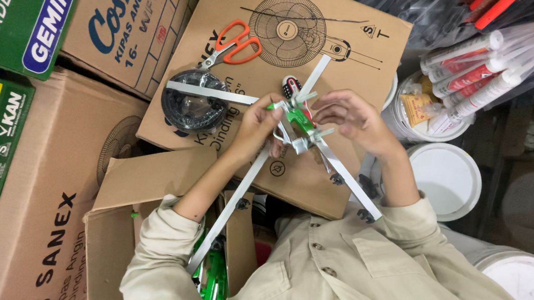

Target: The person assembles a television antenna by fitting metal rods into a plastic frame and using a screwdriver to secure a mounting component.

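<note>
My left hand [255,126] and my right hand [352,119] both grip a small assembly of flat silver metal strips [343,171] joined around a green piece [300,121]. The strips fan out from the joint, one running down toward my left sleeve, another toward my right sleeve, two more up over a cardboard box [333,28]. On that box lie orange-handled scissors [233,45], a coil of black wire [193,105] in clear wrap, and a small red-and-black object [290,85] just above my hands.
Brown and green cartons [27,217] crowd the left side. An open carton [108,255] below my left arm holds more green parts [214,290]. White buckets [447,176] and white tubes with red caps [485,68] stand on the right.
</note>
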